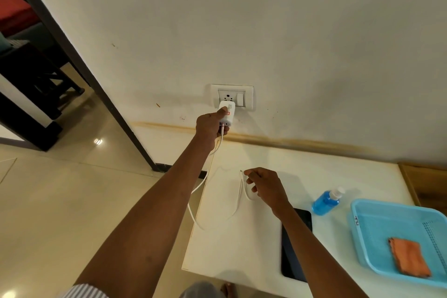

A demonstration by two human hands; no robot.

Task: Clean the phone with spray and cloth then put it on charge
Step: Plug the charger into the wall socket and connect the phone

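Black phone (296, 247) flat on white table, blue spray bottle (325, 202) beside, orange cloth (408, 259) in basket

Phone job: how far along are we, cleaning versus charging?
Cleaning looks finished: the cloth lies in the blue basket and the spray bottle stands aside. In hand: the left hand holds the charger at the wall socket; the right hand holds the cable. Left: connect the phone.

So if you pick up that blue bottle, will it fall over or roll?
The blue bottle looks small and mostly full, so probably light but sloshy. It already appears tilted on the table, and its rounded body would likely roll if nudged. Smooth plastic may be slippery.
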